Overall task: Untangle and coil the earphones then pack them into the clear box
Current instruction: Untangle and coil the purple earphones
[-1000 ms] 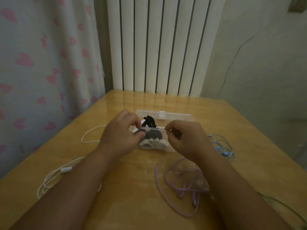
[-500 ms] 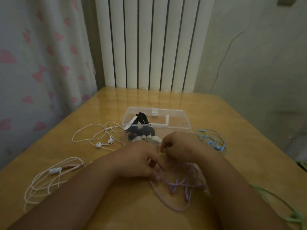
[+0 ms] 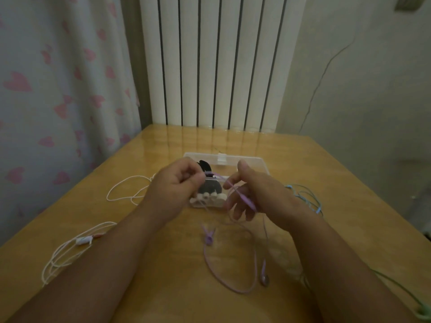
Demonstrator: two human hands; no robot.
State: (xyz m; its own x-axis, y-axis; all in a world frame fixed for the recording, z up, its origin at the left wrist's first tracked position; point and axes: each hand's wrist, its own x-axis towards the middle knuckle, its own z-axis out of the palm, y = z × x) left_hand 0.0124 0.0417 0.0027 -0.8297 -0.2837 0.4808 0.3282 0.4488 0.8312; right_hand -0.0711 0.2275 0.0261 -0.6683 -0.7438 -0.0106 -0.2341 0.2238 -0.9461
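The purple earphones hang between my two hands, raised above the wooden table. My left hand pinches one end of the purple cable in front of the clear box. My right hand has the cable running over its half-curled fingers, with the inline remote lying against them. The rest of the cable trails down to the table, where a loop, a plug and an earbud lie. Black and white coiled earphones sit inside the open box, partly hidden behind my hands.
White earphones lie left of the box, another white pair near the left table edge. Blue earphones lie on the right, green earphones at the lower right corner. A radiator and a heart-patterned curtain stand behind the table.
Both hands left the box, dropped to the purple earphones on the table, took hold of the cable and lifted it up in front of the box, pulling it apart.
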